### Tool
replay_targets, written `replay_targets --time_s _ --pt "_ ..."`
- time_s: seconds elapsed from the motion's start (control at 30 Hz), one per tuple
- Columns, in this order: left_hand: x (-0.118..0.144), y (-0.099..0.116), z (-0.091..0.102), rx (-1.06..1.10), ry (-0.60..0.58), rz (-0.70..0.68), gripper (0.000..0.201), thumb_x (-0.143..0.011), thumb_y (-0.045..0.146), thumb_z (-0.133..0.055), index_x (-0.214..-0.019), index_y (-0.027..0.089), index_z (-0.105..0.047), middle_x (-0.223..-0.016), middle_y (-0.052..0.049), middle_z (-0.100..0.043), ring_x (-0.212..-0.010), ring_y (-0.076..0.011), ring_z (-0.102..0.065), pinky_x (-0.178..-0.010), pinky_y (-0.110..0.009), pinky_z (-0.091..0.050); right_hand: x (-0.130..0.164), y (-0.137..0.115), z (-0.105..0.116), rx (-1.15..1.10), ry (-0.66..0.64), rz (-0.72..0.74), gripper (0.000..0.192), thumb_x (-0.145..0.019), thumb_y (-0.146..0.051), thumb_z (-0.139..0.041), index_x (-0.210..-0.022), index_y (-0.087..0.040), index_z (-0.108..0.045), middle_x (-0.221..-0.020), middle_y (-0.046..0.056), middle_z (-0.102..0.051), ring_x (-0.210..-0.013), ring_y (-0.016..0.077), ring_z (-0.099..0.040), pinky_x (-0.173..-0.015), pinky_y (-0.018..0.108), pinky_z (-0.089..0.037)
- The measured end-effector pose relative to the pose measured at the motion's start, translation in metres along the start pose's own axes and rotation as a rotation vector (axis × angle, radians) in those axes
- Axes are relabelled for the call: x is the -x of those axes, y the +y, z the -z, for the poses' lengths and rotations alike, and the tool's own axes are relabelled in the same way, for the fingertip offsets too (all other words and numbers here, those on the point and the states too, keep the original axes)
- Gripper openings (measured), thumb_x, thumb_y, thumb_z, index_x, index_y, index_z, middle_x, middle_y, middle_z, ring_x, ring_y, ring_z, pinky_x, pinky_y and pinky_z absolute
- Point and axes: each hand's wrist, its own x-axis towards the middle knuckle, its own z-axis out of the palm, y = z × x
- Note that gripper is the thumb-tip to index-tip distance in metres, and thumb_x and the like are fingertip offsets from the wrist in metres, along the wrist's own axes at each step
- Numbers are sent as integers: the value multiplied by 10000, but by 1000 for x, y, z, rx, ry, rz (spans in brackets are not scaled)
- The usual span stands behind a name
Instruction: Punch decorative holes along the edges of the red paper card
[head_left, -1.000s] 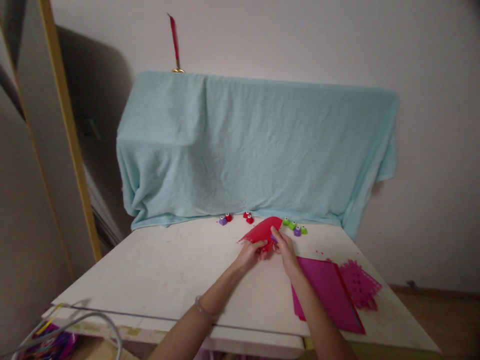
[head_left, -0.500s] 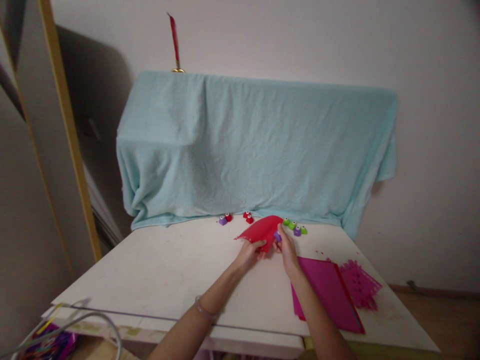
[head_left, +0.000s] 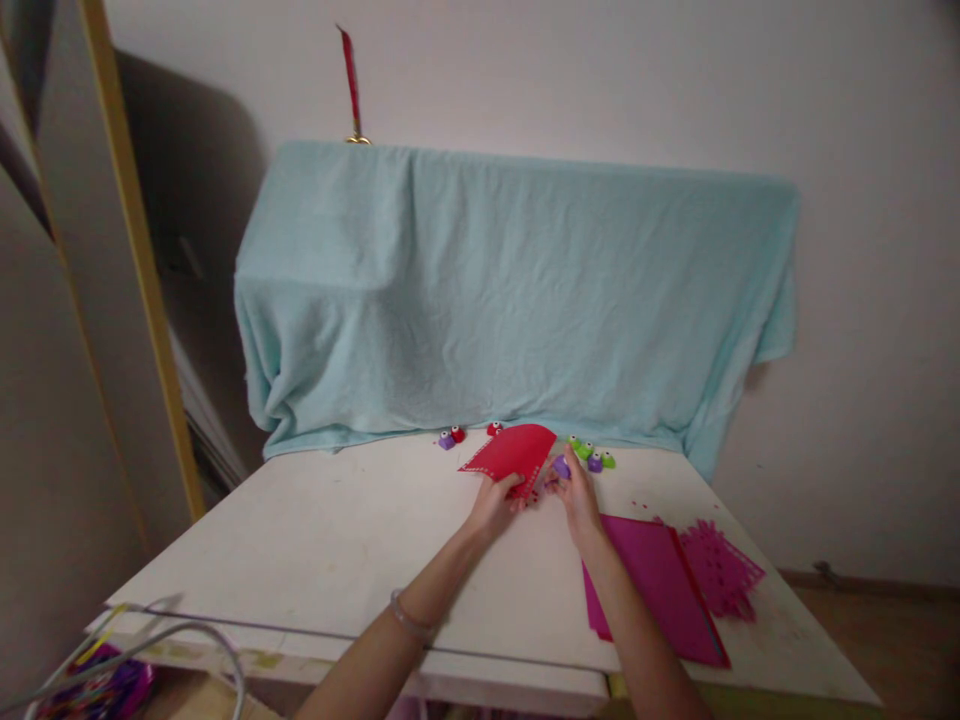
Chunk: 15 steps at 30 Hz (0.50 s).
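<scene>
The left hand (head_left: 495, 503) gripped a red paper sheet (head_left: 512, 452), lifted above the bench (head_left: 315, 540). The right hand (head_left: 576, 495) pinched a purple punch (head_left: 561, 467) just beside the sheet's edge.

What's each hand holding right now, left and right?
Left hand: closed on the red paper sheet.
Right hand: closed on a small purple punch.

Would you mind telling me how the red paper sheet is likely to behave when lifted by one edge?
The red paper sheet probably flops: it already curves where the left hand lifts it. Its perforated edge looks apt to tear. It seems light.
</scene>
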Motion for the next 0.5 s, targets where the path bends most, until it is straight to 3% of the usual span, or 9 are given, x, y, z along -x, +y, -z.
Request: replay_targets --time_s 0.13,0.27,0.5 --pt "2 1 -2 -47 -43 -18 206 -623 180 -632 -805 130 -550 -597 12 -560 -423 -69 -432 -435 -212 -321 4 -3 -4 -76 -52 -51 383 -709 -549 -740 -766 -186 -635 -707 12 -640 -562 138 -560 -509 256 -429" --pt "5 4 -2 -119 -21 -39 189 -615 173 -627 -786 131 -559 -551 28 -528 -450 -84 -454 -464 -219 -365 10 -10 -6 -177 -114 -3 321 -747 -482 -744 -825 -183 -654 -791 22 -675 -559 128 -558 -509 258 -426" --pt "-1 7 9 -243 87 -74 421 -600 165 -674 -1014 118 -616 -881 -69 -698 -678 -159 -622 -581 -244 -476 8 -14 -5 -188 -64 2 356 -734 -487 -757 -870 -182 -632 -944 67 -722 -512 108 -532 -511 266 -446"
